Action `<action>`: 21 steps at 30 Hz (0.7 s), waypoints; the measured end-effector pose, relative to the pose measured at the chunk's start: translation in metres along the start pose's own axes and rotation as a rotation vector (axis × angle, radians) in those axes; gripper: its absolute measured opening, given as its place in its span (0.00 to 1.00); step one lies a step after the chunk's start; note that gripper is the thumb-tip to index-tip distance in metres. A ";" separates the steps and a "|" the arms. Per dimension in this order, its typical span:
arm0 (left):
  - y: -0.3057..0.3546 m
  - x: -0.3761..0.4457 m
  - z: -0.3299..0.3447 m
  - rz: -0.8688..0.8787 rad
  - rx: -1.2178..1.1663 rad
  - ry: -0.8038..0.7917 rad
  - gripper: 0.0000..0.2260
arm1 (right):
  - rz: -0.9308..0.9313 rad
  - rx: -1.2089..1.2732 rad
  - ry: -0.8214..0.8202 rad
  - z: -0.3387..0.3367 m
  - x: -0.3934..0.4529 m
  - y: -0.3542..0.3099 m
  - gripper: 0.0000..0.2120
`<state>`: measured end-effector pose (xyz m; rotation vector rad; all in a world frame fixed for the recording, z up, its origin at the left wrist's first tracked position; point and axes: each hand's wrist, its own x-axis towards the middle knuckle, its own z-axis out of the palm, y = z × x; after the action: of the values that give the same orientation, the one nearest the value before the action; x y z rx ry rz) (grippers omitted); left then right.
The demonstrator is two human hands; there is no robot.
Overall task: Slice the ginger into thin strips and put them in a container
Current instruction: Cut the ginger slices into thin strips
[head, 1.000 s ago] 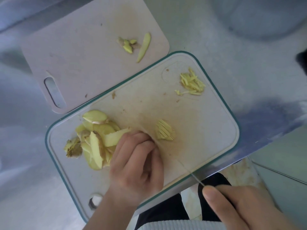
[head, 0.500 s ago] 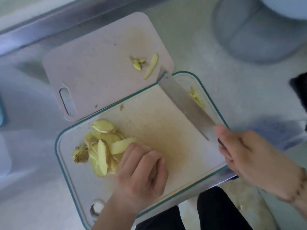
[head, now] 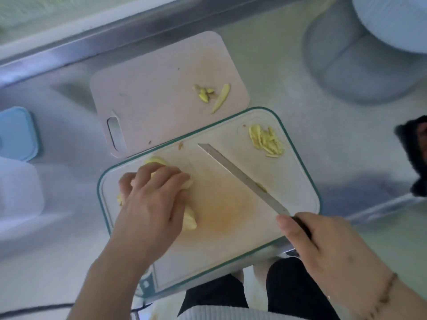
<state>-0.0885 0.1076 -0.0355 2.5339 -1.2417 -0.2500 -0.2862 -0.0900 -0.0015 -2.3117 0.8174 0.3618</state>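
On a steel counter (head: 288, 72), a white cutting board with a teal rim (head: 298, 144) held a pile of ginger slices (head: 188, 219) at its left end, and the left hand (head: 150, 202) lay over that pile with its fingers curled down around the slices. The right hand (head: 323, 248) gripped the dark handle of a knife (head: 240, 176), whose blade angled up and left across the board's middle, near a small heap of cut ginger strips (head: 265, 140) in the far right corner. Behind sat a pink board (head: 150, 95) with ginger scraps (head: 212, 95), a blue container (head: 16, 132) at the far left.
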 end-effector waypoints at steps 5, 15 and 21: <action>-0.010 0.002 -0.001 -0.028 -0.074 0.095 0.05 | -0.009 0.091 -0.036 -0.002 -0.005 -0.005 0.31; 0.055 0.019 0.002 -0.379 -0.740 0.171 0.11 | 0.040 0.191 0.037 -0.013 -0.002 -0.008 0.33; 0.061 0.020 0.029 0.010 -0.329 0.008 0.18 | 0.054 0.175 0.013 -0.021 -0.006 -0.009 0.29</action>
<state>-0.1303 0.0509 -0.0420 2.2447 -1.1066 -0.4062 -0.2845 -0.0958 0.0212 -2.1349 0.8831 0.2870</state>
